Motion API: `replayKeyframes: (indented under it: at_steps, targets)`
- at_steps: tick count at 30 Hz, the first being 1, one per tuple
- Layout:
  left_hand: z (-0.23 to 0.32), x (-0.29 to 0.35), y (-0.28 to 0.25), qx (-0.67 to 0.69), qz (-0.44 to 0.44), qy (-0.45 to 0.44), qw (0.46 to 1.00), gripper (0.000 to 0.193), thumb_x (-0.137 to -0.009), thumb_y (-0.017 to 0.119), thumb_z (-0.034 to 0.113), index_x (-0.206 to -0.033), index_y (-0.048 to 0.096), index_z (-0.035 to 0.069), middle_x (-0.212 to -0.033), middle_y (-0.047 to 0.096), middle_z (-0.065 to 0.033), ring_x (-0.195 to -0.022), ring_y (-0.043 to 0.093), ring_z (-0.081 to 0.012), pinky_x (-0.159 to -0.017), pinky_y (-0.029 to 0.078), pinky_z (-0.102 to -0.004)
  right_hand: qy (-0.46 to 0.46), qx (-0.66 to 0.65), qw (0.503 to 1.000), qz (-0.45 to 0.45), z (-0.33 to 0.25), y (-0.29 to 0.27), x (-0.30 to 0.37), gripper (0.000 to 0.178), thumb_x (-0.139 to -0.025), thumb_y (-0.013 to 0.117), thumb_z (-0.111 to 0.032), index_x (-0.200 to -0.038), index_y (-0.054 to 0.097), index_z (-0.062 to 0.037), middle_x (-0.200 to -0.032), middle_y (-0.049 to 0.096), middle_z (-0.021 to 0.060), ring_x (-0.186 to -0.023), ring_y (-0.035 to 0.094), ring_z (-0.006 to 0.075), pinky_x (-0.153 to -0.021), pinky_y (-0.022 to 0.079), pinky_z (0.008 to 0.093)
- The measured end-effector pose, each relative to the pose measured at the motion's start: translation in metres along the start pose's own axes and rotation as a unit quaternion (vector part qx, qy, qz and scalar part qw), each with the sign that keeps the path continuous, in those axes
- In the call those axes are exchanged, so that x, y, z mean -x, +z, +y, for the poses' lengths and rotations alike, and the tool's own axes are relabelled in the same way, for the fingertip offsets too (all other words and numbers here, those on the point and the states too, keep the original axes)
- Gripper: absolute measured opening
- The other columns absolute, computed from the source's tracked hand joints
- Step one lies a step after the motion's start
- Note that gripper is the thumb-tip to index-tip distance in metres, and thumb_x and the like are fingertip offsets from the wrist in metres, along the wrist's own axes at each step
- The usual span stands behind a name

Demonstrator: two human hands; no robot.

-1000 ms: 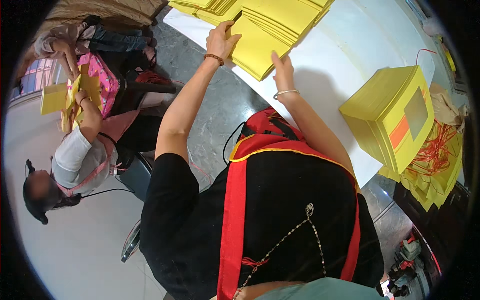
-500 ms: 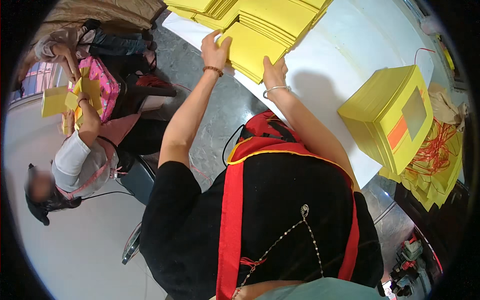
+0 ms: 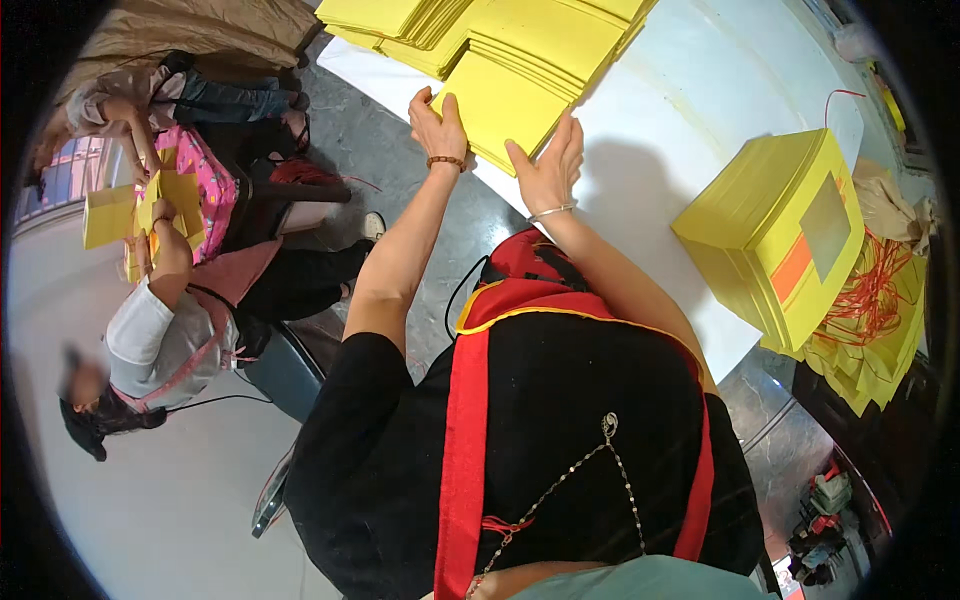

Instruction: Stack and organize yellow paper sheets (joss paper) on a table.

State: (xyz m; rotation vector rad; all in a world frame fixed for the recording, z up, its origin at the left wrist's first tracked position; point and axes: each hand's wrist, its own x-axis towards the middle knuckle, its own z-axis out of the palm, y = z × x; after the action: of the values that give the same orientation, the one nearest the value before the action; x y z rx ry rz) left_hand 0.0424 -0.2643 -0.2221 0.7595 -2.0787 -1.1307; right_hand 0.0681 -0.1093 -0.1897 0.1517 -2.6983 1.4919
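Yellow card stack [image 3: 505, 105], upper centre, looks stiff yet light, best held by opposite edges, where my left hand [image 3: 440, 130] and right hand [image 3: 548, 176] lie apart, fingers unclenched.

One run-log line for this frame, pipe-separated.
left hand: open, left side of flat yellow stack | right hand: open, its right side | bulky yellow stack: apart, on white table

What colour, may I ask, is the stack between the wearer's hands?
The stack is yellow, best seen in the head view.
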Motion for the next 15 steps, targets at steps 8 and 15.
replayKeyframes:
  at_steps: [8, 15]
  targets:
    - [-0.009, -0.002, 0.002, 0.059, -0.017, -0.029, 0.998, 0.031, -0.083, 0.053, 0.025, -0.104, 0.053, 0.003, -0.106, 0.051, -0.0128, -0.104, 0.044, -0.0276, -0.093, 0.028, -0.0382, -0.155, 0.239, 0.958, -0.045, 0.004, -0.002, 0.005, 0.049, -0.086, 0.05, -0.039, -0.129, 0.043, -0.0168, -0.139, 0.022, 0.0187, -0.127, 0.02, 0.0352, -0.097, 0.018, 0.0559]
    - [0.005, -0.005, -0.012, -0.084, -0.067, 0.03, 0.994, 0.035, -0.083, 0.053, 0.029, -0.11, 0.052, 0.006, -0.111, 0.05, -0.0137, -0.108, 0.042, -0.0291, -0.093, 0.027, -0.0426, -0.304, 0.311, 0.895, -0.098, 0.015, -0.009, -0.004, 0.044, -0.084, 0.052, -0.037, -0.127, 0.045, -0.0261, -0.136, 0.035, 0.0044, -0.126, 0.028, 0.0266, -0.091, 0.023, 0.0635]
